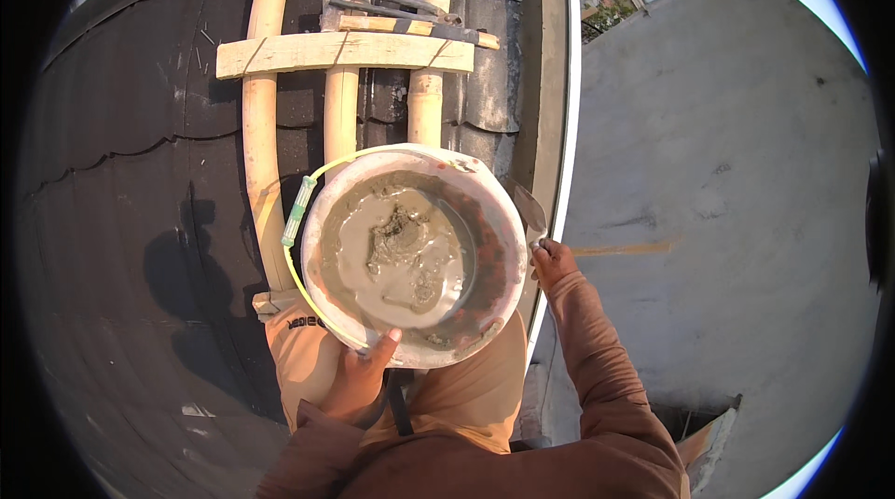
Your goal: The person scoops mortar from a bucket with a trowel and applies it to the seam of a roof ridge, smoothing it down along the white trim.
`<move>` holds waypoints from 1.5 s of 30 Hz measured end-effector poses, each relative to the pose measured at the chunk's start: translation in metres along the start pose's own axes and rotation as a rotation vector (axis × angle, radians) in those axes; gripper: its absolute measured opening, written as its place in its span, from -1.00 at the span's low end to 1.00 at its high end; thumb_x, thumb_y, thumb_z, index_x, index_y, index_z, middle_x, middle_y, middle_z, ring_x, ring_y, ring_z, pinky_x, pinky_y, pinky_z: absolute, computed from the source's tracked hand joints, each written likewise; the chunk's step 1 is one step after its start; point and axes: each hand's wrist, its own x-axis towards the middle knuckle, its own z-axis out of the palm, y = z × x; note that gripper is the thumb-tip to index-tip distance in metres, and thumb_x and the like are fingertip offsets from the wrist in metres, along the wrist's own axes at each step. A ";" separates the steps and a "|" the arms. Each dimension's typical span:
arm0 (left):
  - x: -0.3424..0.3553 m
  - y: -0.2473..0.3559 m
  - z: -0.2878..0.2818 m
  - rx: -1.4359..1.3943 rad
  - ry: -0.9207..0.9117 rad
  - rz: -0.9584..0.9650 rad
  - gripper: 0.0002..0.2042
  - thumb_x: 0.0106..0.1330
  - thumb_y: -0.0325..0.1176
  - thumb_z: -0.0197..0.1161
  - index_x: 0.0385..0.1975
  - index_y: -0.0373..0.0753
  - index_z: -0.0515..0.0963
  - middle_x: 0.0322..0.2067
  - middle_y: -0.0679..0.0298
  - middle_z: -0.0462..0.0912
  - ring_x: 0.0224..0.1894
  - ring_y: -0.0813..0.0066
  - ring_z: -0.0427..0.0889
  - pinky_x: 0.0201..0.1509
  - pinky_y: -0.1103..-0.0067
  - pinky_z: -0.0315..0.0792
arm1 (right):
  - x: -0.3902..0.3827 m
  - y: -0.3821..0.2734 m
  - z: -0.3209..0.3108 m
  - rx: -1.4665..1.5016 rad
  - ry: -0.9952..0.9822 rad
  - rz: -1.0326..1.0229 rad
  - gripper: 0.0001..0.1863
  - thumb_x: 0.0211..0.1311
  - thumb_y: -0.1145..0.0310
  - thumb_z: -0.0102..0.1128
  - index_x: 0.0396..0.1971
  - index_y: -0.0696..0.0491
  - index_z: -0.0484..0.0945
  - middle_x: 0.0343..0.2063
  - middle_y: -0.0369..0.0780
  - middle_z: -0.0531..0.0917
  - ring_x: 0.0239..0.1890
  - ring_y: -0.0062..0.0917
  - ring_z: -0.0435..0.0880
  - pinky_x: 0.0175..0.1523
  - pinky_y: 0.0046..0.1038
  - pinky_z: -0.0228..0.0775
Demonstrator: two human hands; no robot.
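Observation:
A round bucket (508,219) of wet grey mortar (401,252) sits in front of me, over my knees and the bamboo poles. My left hand (359,373) grips its near rim, thumb on top and fingers underneath. The yellow-green bucket handle (298,210), with a pale green grip, hangs down along the left side. To the right of the bucket, my right hand (555,263) is closed around the handle of a small pointed trowel (530,212). The blade points away from me, beside the rim, above the wall edge.
Bamboo poles (264,136) joined by a wooden crosspiece (345,52) lie on the dark roof tiles (112,229). Beyond the crosspiece rests a banded stick (419,29). A narrow ledge with a white edge (571,80) runs along the right, next to a grey plastered surface (718,219).

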 end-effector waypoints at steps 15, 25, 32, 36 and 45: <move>0.001 -0.010 -0.009 -0.070 -0.103 0.035 -0.64 0.45 -0.38 0.31 0.22 -0.19 0.55 0.13 0.15 0.60 0.12 0.33 0.60 0.25 0.42 0.44 | 0.084 -0.130 -0.098 -1.370 0.307 -0.259 -0.54 0.32 0.48 0.21 0.20 -0.18 0.52 0.06 -0.16 0.50 0.16 -0.23 0.58 0.16 -0.22 0.61; 0.001 -0.011 -0.012 -0.067 -0.129 -0.038 -0.55 0.42 -0.28 0.35 0.20 -0.38 0.45 0.08 0.14 0.61 0.09 0.37 0.58 0.18 0.41 0.47 | 0.030 -0.089 -0.087 -1.393 0.120 -0.333 -0.66 0.36 0.31 0.25 0.11 -0.20 0.57 -0.04 -0.18 0.55 0.11 -0.23 0.63 0.12 -0.18 0.60; 0.004 0.017 -0.006 -0.193 -0.070 -0.184 -0.48 0.39 -0.23 0.39 0.22 -0.42 0.41 0.09 0.15 0.59 0.09 0.41 0.55 0.18 0.42 0.47 | 0.095 -0.190 -0.100 -1.353 0.374 -0.250 -0.62 0.37 0.40 0.20 0.17 -0.14 0.54 0.05 -0.16 0.53 0.16 -0.20 0.58 0.15 -0.17 0.60; 0.004 0.014 -0.004 -0.198 -0.057 -0.215 -0.48 0.39 -0.23 0.39 0.21 -0.42 0.43 0.08 0.16 0.60 0.08 0.42 0.55 0.17 0.43 0.47 | 0.070 -0.113 -0.099 -1.487 0.119 -0.275 -0.65 0.45 0.33 0.13 0.19 -0.11 0.55 0.04 -0.15 0.56 0.16 -0.20 0.59 0.15 -0.17 0.58; 0.002 0.019 -0.007 -0.141 -0.059 -0.289 -0.51 0.40 -0.26 0.38 0.20 -0.41 0.45 0.06 0.17 0.61 0.07 0.41 0.56 0.17 0.43 0.47 | 0.043 -0.120 -0.093 -1.338 0.179 -0.316 -0.65 0.42 0.33 0.17 0.17 -0.13 0.52 -0.01 -0.15 0.55 0.14 -0.23 0.60 0.16 -0.20 0.58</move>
